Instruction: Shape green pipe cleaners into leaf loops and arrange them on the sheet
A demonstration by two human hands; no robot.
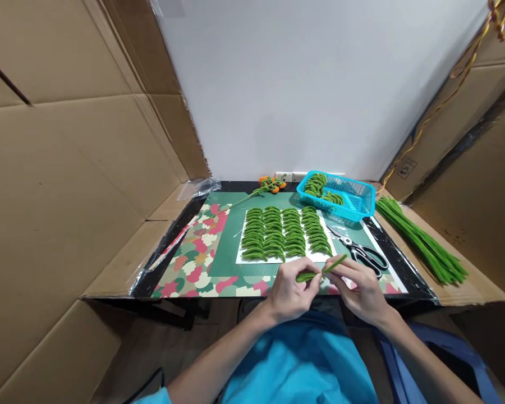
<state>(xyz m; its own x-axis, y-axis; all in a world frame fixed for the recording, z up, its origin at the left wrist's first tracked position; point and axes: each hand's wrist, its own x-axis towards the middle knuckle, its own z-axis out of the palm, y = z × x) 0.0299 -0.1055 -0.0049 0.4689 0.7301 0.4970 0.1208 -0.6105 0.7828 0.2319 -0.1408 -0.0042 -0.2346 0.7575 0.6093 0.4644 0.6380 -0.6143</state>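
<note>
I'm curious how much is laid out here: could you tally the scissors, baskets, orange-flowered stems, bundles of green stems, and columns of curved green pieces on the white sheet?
Scissors: 1 pair
Blue basket: 1
Orange-flowered stem: 1
Bundle of green stems: 1
Columns of curved green pieces: 4
Total: 8

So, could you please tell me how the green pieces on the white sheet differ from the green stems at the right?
The green pieces are short and curved, while the green stems are long and mostly straight. The green pieces lie in four columns, whereas the green stems lie together in one loose bundle. Both are green.
</note>
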